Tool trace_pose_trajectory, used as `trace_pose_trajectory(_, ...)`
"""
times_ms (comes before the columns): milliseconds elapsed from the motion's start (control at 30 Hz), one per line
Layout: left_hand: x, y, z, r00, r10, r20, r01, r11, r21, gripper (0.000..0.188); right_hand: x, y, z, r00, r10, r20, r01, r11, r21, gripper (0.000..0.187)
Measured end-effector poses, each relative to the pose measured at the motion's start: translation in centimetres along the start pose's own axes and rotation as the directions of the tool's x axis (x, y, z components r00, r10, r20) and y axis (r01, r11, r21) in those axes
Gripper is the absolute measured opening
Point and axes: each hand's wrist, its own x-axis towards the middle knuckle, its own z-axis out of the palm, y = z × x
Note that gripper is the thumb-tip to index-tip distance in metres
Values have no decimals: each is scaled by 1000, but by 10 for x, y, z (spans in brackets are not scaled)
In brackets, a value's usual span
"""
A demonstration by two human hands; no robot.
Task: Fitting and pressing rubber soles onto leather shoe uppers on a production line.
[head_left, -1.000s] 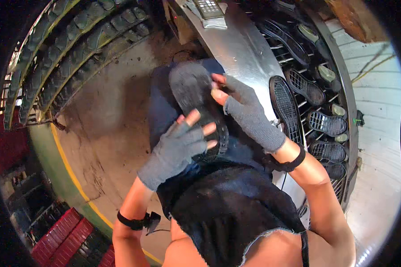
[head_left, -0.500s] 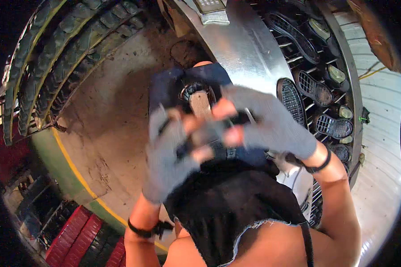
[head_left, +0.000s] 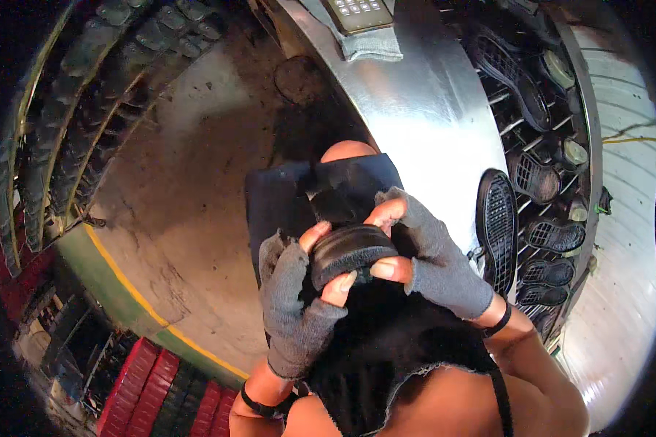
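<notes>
A black shoe (head_left: 351, 250) is held over my lap, one rounded end turned toward me, and the edge where upper and sole meet runs across it. My left hand (head_left: 299, 302), in a grey fingerless glove, grips its left side, thumb on the near edge and fingers at the far side. On the right side, my right hand (head_left: 439, 264), gloved the same way, presses its thumb near the lower edge while the index finger rests on top. The rest of the shoe is hidden behind this end and my fingers. Beneath lies dark cloth (head_left: 280, 193) over my legs.
A metal worktop (head_left: 415, 102) curves along my right, with a loose black sole (head_left: 497, 226) at its edge. Beyond it, a rack holds several black soles (head_left: 536, 178). A phone (head_left: 361, 14) lies on grey cloth (head_left: 372, 47). Shelves of dark shoe parts (head_left: 87, 95) stand left.
The shoe has been turned: its pale inside showed before, and now a black rounded end faces me. Both hands have settled from blurred motion into a firm grip. The view has shifted slightly.
</notes>
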Motion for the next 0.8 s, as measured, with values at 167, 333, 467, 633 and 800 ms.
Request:
trace_pose_trajectory(167,20,-9,-10,998,-10,60,7,999,50,54,26,17,-14,986,-125,111,136,986,-94,40)
trace_pose_trajectory(333,45,-10,-17,976,-94,195,102,994,-32,63,54,4,-16,993,-81,87,70,990,122,59)
trace_pose_trajectory(467,37,-21,-25,981,-49,188,92,969,-227,93,46,-8,-5,968,-175,181,167,984,59,68)
trace_pose_trajectory(633,-19,0,-15,964,183,193,-109,935,-337,118,-30,-16,6,896,-348,277,412,885,-219,72)
trace_pose_trajectory(800,-28,86,14,664,695,275,-664,718,-208,96,-104,-21,-28,966,259,1,-237,883,406,69)
